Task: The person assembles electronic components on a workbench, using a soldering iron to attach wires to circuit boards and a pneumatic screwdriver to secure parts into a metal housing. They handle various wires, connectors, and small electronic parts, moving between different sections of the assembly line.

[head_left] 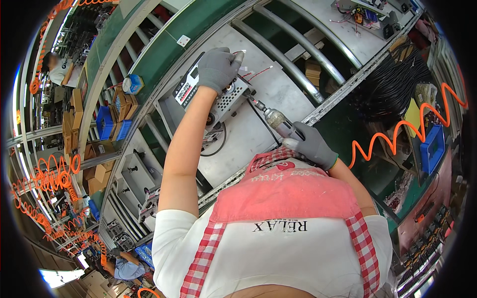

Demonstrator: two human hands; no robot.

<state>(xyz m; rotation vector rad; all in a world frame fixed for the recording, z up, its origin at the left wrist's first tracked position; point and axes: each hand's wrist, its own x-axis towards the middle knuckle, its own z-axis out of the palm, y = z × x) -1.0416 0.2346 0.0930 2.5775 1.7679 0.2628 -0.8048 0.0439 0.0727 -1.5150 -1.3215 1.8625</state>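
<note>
Seen from the head camera, a worker's gray-gloved right hand (pixel 314 145) grasps a power driver (pixel 279 122), its tip at the near corner of a metal unit (pixel 229 102) with a perforated side. The left hand (pixel 217 70) lies over the unit (whether it grips cannot be told). The unit sits on a pale board (pixel 290 94) beside metal conveyor rollers (pixel 278 53).

Grey-gloved hands (pixel 217 69), pink apron (pixel 288 198)
</note>
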